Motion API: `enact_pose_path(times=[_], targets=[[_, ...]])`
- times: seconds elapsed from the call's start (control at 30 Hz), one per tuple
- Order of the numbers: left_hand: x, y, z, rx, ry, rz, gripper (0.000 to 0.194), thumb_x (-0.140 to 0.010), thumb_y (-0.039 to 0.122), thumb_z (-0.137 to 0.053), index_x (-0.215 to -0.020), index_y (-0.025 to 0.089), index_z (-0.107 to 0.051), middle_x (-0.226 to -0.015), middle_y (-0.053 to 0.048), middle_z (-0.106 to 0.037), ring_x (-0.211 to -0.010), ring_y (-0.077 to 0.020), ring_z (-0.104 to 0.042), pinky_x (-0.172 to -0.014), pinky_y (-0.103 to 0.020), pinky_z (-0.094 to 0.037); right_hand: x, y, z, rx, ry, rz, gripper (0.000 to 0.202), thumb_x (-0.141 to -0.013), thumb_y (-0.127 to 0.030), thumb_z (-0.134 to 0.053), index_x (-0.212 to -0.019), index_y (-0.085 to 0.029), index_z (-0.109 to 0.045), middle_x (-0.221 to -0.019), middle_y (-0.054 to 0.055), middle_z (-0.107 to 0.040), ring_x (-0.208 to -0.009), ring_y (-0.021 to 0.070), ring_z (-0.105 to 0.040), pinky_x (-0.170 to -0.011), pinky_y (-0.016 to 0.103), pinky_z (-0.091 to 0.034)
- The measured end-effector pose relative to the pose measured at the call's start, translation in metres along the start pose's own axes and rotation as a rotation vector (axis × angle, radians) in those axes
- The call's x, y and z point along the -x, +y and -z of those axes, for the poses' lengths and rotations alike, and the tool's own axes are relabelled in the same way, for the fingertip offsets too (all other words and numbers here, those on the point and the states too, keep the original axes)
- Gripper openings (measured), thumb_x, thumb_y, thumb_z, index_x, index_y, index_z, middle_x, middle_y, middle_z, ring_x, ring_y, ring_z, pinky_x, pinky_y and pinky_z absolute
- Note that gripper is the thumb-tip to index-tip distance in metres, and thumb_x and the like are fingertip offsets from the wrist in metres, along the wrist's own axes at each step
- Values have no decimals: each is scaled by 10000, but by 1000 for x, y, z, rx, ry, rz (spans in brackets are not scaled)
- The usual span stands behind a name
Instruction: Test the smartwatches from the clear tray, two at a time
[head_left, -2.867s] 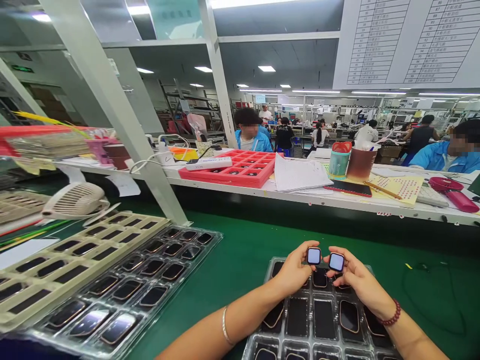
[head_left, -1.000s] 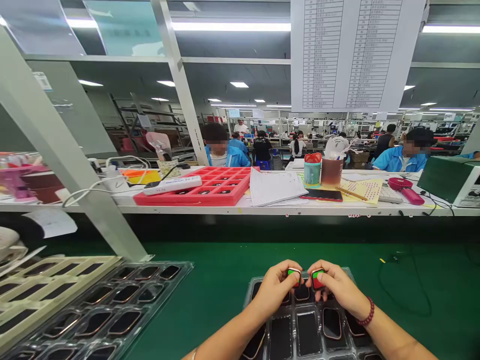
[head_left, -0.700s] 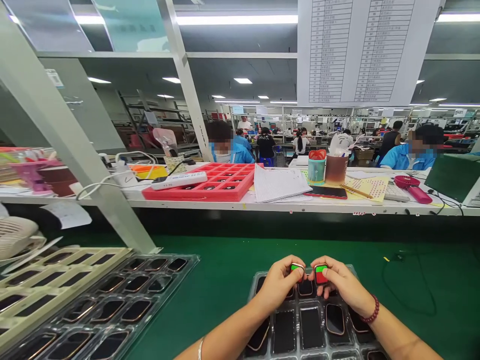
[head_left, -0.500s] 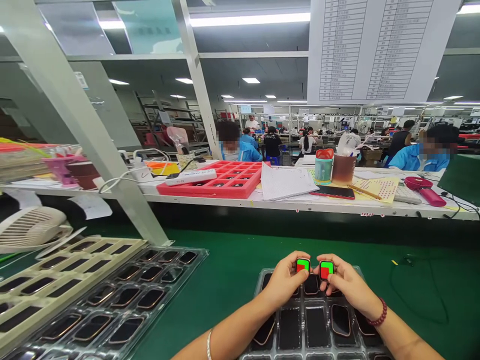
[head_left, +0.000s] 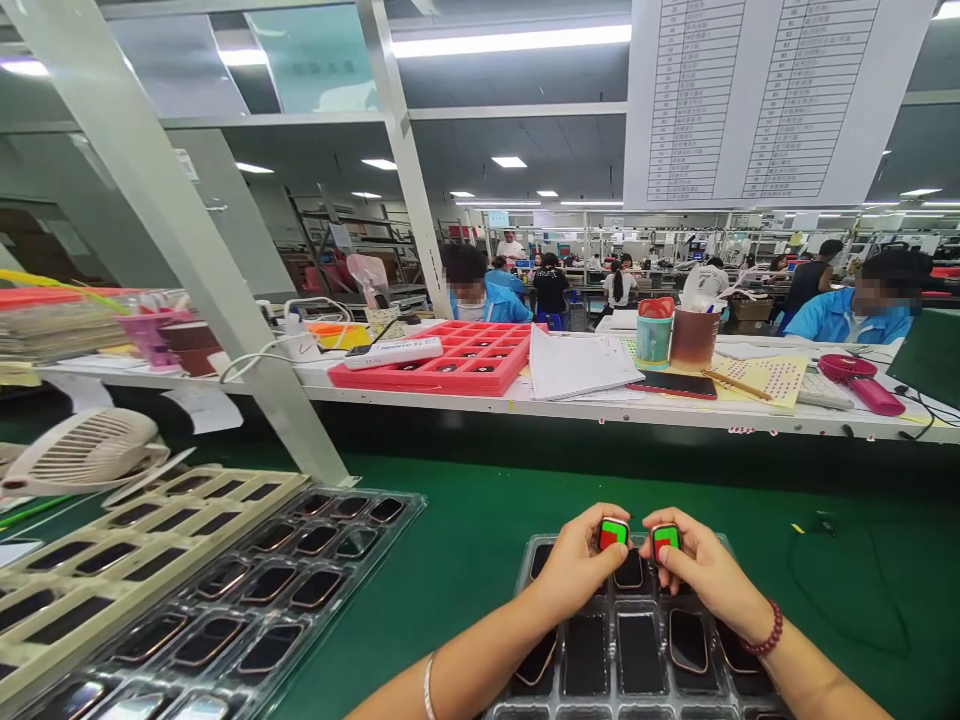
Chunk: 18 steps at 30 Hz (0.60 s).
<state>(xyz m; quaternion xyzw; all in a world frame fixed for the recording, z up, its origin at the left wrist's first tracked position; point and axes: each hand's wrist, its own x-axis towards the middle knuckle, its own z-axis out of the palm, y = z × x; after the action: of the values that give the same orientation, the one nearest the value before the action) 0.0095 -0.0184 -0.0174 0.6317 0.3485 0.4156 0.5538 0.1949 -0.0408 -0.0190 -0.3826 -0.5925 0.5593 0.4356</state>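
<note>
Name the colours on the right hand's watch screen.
The watch screen is green and red, seen in the head view.

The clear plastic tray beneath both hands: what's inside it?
Dark-screened, gold-rimmed watches lie in several pockets of the clear plastic tray. The bare left hand and bare right hand partly hide its far row's contents.

A shallow red plastic compartment tray (head_left: 427, 382) lay beside loose white papers (head_left: 581, 362) on the long white shelf (head_left: 675, 415), near a teal cylindrical cup (head_left: 654, 342) and a brown cylindrical cup (head_left: 694, 340), while a large white printed sheet (head_left: 750, 100) hung above and a cream plastic fan (head_left: 94, 450) showed at lower left.
</note>
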Motion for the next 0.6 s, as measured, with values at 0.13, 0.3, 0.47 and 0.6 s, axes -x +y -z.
enact_pose_path(times=[0.13,0.3,0.47,0.6], targets=[[1,1,-1,59,-8,7,257,-727,243,-583,-954,127,-547,-793,-48,-592,-734,-144,-546,-632,-251,-416,1,1,2,28,4,-7,277,-796,-389,-576,-978,-190,-513,-805,16,-607,-523,89,-509,-469,220,-402],[1,-5,-4,56,42,28,264,-711,200,-569,-965,131,-582,-784,-39,-592,-655,-124,-532,-609,-254,-424,1,20,12,60,5,-20,313,-780,-422,-600,-996,-210,-517,-814,27,-609,-512,111,-506,-469,251,-393],[-1,-9,-1,-31,47,13,332,-662,93,-551,-986,142,-602,-804,-41,-616,-638,-115,-540,-628,-252,-433,-5,35,18,43,-17,-70,362,-746,-447,-631,-1008,-224,-516,-819,43,-609,-517,144,-512,-477,291,-410],[0,-9,0,-92,45,-31,350,-664,75,-535,-1003,142,-590,-855,-51,-625,-737,-137,-564,-664,-246,-433,-2,21,9,50,19,-33,362,-738,-426,-644,-1005,-221,-513,-833,37,-601,-539,139,-523,-490,284,-430]])
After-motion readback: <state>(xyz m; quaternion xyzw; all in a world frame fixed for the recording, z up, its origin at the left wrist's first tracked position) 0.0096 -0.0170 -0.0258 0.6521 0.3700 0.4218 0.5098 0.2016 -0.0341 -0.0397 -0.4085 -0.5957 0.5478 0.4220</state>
